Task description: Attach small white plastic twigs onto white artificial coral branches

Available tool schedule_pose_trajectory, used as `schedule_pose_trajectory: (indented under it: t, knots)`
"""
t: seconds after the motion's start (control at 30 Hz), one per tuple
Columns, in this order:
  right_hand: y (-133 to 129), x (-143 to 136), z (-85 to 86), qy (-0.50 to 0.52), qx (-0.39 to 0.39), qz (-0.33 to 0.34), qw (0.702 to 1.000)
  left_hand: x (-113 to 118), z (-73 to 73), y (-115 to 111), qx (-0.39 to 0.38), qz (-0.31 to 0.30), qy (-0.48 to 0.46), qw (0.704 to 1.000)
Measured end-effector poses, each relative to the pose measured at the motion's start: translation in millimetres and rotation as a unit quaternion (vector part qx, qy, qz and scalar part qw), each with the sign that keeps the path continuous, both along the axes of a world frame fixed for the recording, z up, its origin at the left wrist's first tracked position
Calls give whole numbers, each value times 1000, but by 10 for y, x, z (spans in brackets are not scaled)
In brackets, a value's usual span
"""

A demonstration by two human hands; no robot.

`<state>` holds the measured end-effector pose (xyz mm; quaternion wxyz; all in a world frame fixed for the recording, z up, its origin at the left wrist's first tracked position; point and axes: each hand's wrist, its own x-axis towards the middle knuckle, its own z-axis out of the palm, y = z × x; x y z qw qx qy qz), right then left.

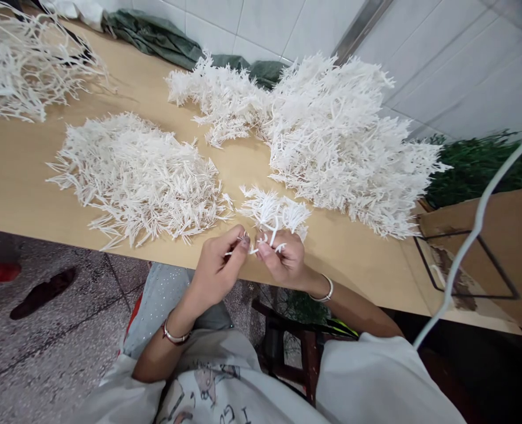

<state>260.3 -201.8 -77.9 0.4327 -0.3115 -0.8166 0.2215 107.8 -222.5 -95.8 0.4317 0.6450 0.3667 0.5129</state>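
My right hand (284,254) is closed around a white plastic branch (273,224), whose bushy tips fan out above the fingers. Just to its left, my left hand (221,262) pinches a small white plastic sprig (244,238) between thumb and forefinger. The two hands are close together at the table's front edge, and a bare stub of the branch points toward the left fingertips. Whether the sprig touches the branch I cannot tell. Left of the hands lies a heap of loose white sprigs (137,176).
A large pile of bushy white branches (340,141) covers the table's (243,159) back right. Bare white stems (17,65) lie at far left. Dark green cloth (155,35) runs along the tiled wall. At right are a cardboard box (504,235), a black wire frame and a hanging pale cable (479,212).
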Motion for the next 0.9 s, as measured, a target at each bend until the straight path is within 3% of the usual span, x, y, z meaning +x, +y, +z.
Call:
schedule_pose_trajectory:
  t: [0.13,0.23,0.37,0.47,0.57,0.77,0.83,0.9]
  knots:
    - [2,-39,64,23,-54,27,998,39,-16,-17,20,22,-4,1000]
    - [8,-56,124,18,-137,67,988,50,-26,-19,2,24,-33,999]
    - [6,-42,145,58,-251,121,959,55,-48,-24,-75,-37,-129,988]
    - [-17,-32,117,100,-306,143,936,99,-73,-51,-147,-97,-235,956]
    - [-53,-45,80,160,-352,139,912,189,-58,-101,-195,-113,-324,919]
    - [-92,-92,91,247,-445,143,849,287,132,-167,-276,-162,-441,838]
    - [-97,-98,126,274,-444,171,836,229,176,-145,-287,-157,-460,826]
    - [-101,-95,161,301,-426,210,827,133,189,-103,-273,-117,-469,832]
